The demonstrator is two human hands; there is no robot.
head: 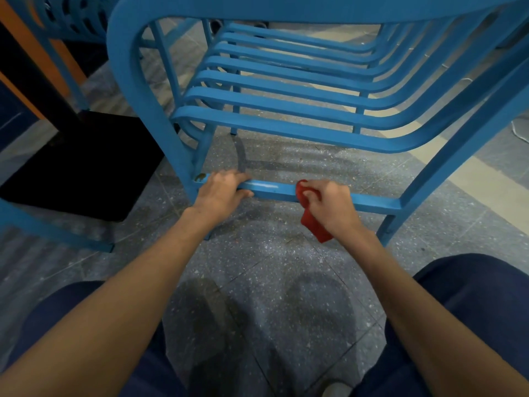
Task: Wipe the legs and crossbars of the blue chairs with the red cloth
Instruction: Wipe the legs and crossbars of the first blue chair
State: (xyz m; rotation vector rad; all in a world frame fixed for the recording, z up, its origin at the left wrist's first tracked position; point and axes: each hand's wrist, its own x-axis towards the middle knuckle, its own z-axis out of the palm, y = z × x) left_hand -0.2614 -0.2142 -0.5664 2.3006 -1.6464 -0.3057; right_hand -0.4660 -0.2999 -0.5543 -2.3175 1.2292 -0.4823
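A blue slatted metal chair (286, 116) fills the upper view, seen from low down. Its bottom crossbar (375, 202) runs between the near left leg (160, 133) and the near right leg (446, 167). My left hand (221, 191) grips the crossbar close to the left leg, fingers over the top and thumb underneath. My right hand (329, 206) holds the red cloth (312, 222) wrapped against the middle of the same bar; a tail of the cloth hangs below my wrist. A shiny streak shows on the bar between my hands.
A black table base (86, 164) lies on the speckled floor at the left, under an orange-edged table (34, 53). Another blue chair (65, 18) stands behind it, with a blue leg (57, 230) low at the left. My knees in dark trousers (472, 310) frame the bottom.
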